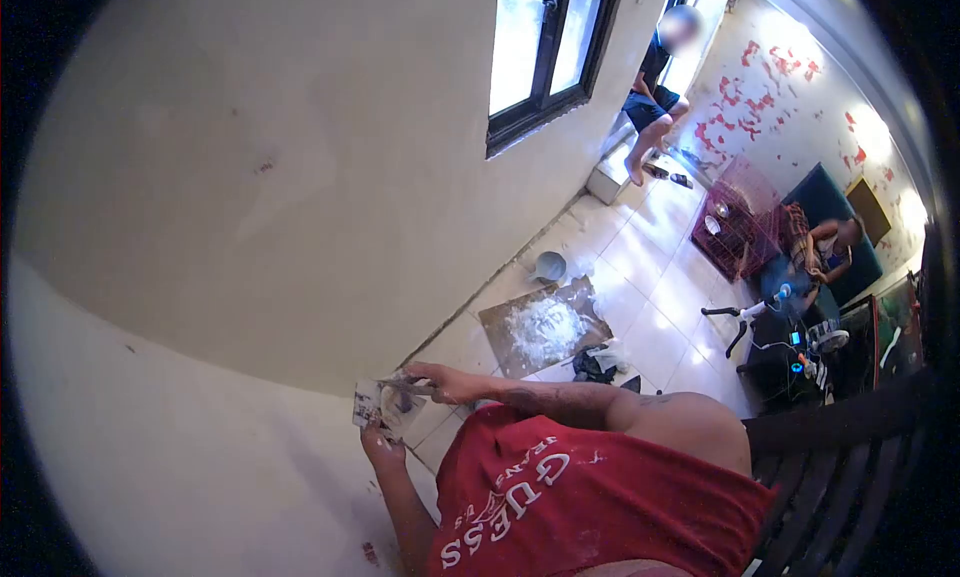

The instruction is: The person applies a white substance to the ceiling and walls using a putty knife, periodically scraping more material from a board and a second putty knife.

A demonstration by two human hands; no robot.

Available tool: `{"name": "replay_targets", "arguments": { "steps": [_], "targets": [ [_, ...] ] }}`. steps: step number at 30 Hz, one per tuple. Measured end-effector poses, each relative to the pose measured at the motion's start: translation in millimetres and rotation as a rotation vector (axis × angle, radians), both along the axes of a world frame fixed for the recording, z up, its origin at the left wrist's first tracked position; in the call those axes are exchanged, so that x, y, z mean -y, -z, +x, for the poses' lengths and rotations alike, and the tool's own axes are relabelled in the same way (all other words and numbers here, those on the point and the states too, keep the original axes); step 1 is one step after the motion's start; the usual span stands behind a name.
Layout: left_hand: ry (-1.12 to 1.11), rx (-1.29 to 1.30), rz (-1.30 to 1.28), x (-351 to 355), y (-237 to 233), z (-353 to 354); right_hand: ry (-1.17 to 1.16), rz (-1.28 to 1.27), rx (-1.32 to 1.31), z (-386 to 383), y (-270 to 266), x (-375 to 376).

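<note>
My left hand point(383, 445) grips a flat, pale, smeared plate point(366, 405) near the wall. Close above it, my right hand point(445, 382) is closed round the handle of a scraper point(408, 385), whose blade lies beside the plate. The fine detail between the two tools is too small to make out. Beyond my hands, a brown board point(510, 351) with a heap of white material on it lies on the tiled floor, and a grey bucket point(550, 267) stands next to the board.
A plain wall point(300, 197) fills the left side, with a dark-framed window point(545, 47). One person point(655, 92) sits by the far opening, another point(835, 257) in a chair at right. A pink cage point(740, 222), fan point(828, 337) and dark bags point(595, 365) are also in view.
</note>
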State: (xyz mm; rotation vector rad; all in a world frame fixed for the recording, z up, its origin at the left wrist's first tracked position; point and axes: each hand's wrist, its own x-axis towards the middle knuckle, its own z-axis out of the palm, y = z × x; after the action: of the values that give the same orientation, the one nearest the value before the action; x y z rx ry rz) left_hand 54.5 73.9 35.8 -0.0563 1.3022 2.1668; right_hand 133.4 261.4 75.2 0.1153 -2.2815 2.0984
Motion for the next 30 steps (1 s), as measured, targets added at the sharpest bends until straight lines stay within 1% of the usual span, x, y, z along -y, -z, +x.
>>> {"name": "replay_targets", "arguments": {
  "steps": [1, 2, 4, 6, 8, 10, 12, 14, 15, 17, 18, 20, 21, 23, 25, 27, 30],
  "targets": [
    [0.019, -0.180, -0.168, 4, 6, 2, -0.030, -0.055, 0.063, 1, 0, 0],
    [0.022, -0.155, -0.128, 0, 2, 6, -0.063, 0.016, -0.014, 0, 0, -2],
    [0.003, -0.002, -0.001, -4, -8, 10, -0.011, 0.044, -0.038, 0, 10, -2],
    [-0.042, 0.252, 0.174, -7, -15, 12, 0.007, 0.070, -0.098, 0, 15, -3],
    [-0.025, 0.040, -0.008, -9, -15, 14, -0.016, 0.092, -0.194, -2, 17, -7],
    [-0.043, 0.018, -0.039, -10, -14, 15, -0.039, 0.057, -0.141, -3, 19, -10],
    [-0.094, 0.189, 0.076, -18, -40, 18, -0.054, 0.042, -0.137, -4, 19, -10],
    [-0.096, 0.169, 0.008, -16, -36, 15, -0.061, 0.048, -0.184, -8, 21, -10],
    [-0.095, 0.159, -0.026, -15, -33, 13, -0.079, 0.033, -0.116, -6, 9, -9],
    [-0.107, 0.164, 0.053, -15, -23, 8, -0.107, 0.009, 0.016, -4, -13, -9],
    [-0.113, 0.168, 0.091, -12, -18, 8, -0.095, 0.079, -0.049, -4, -14, -9],
    [-0.112, 0.114, 0.040, -9, -13, 6, -0.071, 0.221, -0.180, -5, -15, -7],
    [-0.112, 0.090, 0.016, -8, -11, 6, -0.058, 0.245, -0.175, -5, -16, -5],
    [0.007, -0.331, -0.252, -5, -6, 3, -0.035, 0.294, -0.159, -3, -16, -1],
    [0.008, -0.313, -0.221, -6, -5, 3, -0.059, 0.292, -0.169, -3, -18, -2],
    [-0.111, 0.149, 0.097, -11, -34, 8, -0.087, 0.310, -0.187, -4, -23, 0],
    [0.013, -0.248, -0.136, -1, -2, -1, -0.109, 0.362, -0.198, -5, -28, 1]
  ]
}}
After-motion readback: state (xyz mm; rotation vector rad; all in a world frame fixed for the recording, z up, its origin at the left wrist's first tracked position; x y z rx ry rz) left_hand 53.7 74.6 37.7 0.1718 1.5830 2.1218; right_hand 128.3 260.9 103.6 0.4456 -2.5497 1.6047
